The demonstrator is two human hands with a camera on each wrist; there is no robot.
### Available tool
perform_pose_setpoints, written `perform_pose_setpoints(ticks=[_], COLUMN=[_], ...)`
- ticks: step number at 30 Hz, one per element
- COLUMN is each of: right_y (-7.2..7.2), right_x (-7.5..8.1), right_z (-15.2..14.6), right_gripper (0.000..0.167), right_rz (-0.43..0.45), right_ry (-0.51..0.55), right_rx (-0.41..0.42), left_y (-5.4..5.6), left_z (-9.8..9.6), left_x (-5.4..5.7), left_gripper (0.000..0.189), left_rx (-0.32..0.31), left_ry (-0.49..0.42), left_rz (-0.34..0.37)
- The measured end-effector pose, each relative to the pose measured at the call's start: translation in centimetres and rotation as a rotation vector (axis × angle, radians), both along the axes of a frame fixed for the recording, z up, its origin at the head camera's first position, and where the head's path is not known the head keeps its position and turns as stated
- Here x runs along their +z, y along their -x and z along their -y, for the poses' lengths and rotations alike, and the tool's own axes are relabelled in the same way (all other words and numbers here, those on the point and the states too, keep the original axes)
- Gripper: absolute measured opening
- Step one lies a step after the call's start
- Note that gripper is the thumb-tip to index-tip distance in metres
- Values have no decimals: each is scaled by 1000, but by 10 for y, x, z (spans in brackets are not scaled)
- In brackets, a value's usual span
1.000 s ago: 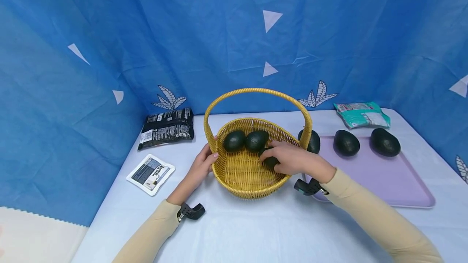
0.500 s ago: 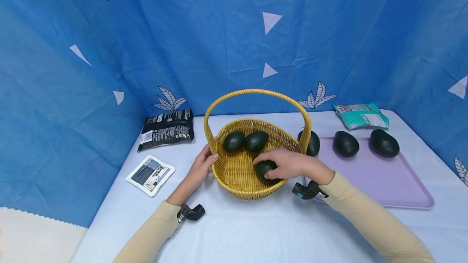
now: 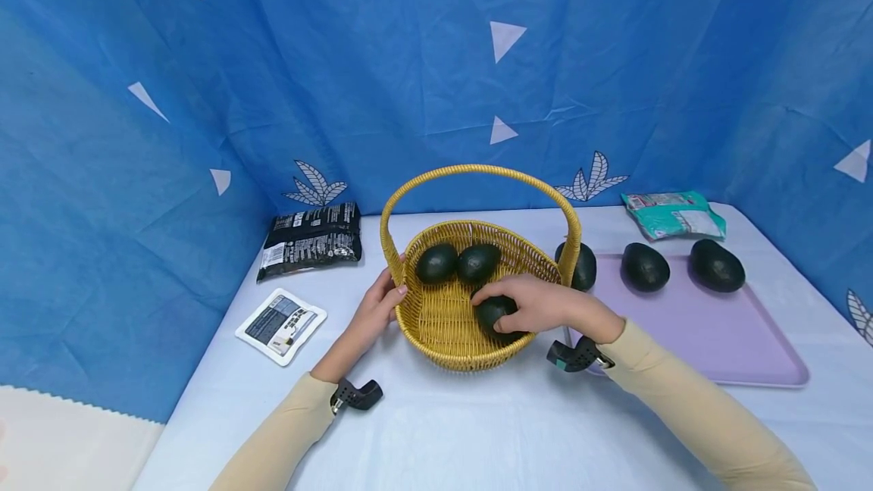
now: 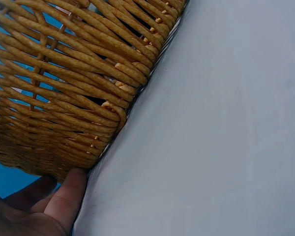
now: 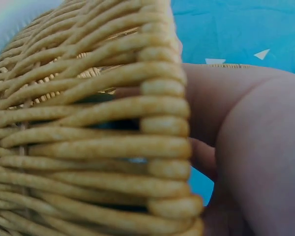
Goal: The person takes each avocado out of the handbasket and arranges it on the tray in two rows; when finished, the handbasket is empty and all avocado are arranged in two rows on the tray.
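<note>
A yellow wicker basket with a tall arched handle stands on the table. My left hand grips its left side, thumb at the rim; in the left wrist view those fingers touch the woven wall. Inside the basket, two dark green avocados, a left one and a right one, lie side by side at the back. My right hand reaches over the right rim and holds a third avocado low in the front right part. The basket wall mostly hides that avocado in the right wrist view.
To the right lies a lilac tray with several avocados along its back edge, one partly behind the basket handle. A teal packet lies behind it. On the left are a black packet and a white-edged flat pack.
My right hand has moved the held avocado slightly left and towards the front of the basket, then stayed there. The left hand has not visibly moved.
</note>
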State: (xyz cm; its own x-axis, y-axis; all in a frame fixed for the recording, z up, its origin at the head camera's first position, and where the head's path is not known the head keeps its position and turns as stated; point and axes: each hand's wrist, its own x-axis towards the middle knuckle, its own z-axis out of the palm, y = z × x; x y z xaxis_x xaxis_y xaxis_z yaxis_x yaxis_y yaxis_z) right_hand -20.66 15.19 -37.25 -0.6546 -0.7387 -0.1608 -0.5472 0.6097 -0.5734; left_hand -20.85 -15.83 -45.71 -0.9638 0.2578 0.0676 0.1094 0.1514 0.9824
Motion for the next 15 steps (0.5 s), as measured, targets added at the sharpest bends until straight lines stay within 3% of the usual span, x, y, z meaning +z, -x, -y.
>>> perform_pose_setpoints(ticks=[6, 15], right_y=[-2, -8], right_x=[4, 19], right_z=[-4, -18], right_gripper=[47, 46], right_rz=[-2, 76], right_ry=[69, 174], right_rx=[-32, -102], left_y=[1, 1], left_z=[0, 1], left_x=[-1, -1], left_gripper=[63, 63], left_rx=[4, 5], left_ry=[10, 10], left_rz=[2, 5])
